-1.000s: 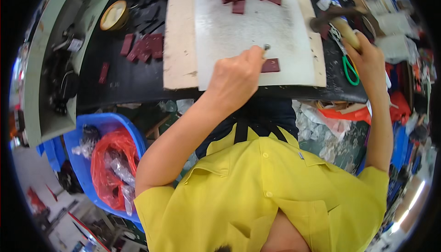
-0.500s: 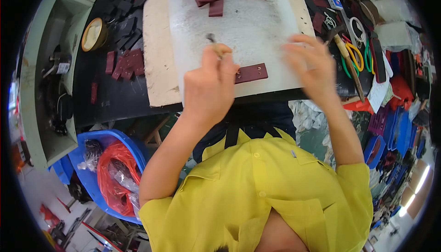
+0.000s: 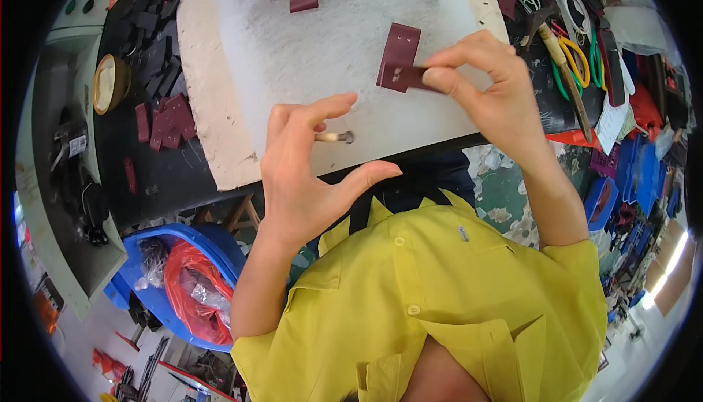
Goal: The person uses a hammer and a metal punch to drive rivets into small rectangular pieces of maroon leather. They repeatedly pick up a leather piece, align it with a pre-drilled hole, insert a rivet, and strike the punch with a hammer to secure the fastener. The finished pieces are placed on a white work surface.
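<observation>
Maroon leather piece [image 3: 399,58], flat, rectangular, small punched holes, is pinched at its lower edge by right hand [image 3: 491,91], thumb and fingers closed on it, above white textured cutting slab [image 3: 337,43]. Left hand [image 3: 307,175] grips a slim punch tool [image 3: 335,137], forefinger and thumb spread. Blue bin [image 3: 212,244] below holds red and clear plastic bags [image 3: 192,288].

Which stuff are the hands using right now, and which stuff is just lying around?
In use:
- small dark red leather piece with punched holes, pinched by right hand
- thin metal-tipped punch tool, in left hand
- white cutting board

Lying about:
- yellow-and-green-handled scissors
- round tape roll
- blue bin
</observation>
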{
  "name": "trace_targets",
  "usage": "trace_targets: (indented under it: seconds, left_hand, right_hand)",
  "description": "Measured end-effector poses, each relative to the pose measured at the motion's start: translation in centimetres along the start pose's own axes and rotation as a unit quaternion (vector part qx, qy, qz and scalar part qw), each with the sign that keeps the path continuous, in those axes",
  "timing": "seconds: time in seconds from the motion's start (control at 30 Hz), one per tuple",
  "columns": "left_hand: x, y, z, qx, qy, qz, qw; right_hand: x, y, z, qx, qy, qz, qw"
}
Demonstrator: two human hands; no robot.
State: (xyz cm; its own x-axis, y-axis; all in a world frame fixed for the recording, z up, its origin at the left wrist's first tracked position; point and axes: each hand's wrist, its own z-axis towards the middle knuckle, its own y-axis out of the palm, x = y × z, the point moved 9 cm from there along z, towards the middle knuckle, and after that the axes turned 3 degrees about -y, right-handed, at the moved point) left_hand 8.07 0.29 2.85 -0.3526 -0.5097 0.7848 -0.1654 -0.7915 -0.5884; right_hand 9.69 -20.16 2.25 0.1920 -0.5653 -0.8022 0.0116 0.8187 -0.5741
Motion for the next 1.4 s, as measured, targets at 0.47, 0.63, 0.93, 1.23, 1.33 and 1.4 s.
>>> trace_targets:
  seconds: [0.47,0.63,0.93,1.23,1.33,1.4]
  left_hand:
    - [1.1,1.3,3.8,0.125,0.028,0.139,0.982]
    - [-4.3,-9.9,0.2,0.273,-0.066,0.277,0.919]
    - [-6.8,-10.3,5.1,0.228,-0.061,0.256,0.937]
    - [-6.7,-4.5,12.9,0.132,-0.051,0.060,0.988]
    - [-6.5,-5.2,11.6,0.161,-0.059,0.039,0.984]
    - [-3.7,-5.4,9.7,0.186,0.022,0.109,0.976]
  right_hand:
    - [1.2,-4.2,3.2,0.097,-0.127,-0.329,0.931]
    - [0.2,-3.1,6.5,0.089,-0.198,-0.270,0.938]
    - [2.6,0.0,13.1,-0.001,-0.128,-0.184,0.975]
    - [-2.8,0.2,3.4,0.024,-0.284,-0.242,0.928]
    - [-5.3,5.1,-2.5,-0.223,-0.267,0.010,0.938]
    - [-5.6,4.2,-2.7,-0.215,-0.213,0.037,0.952]
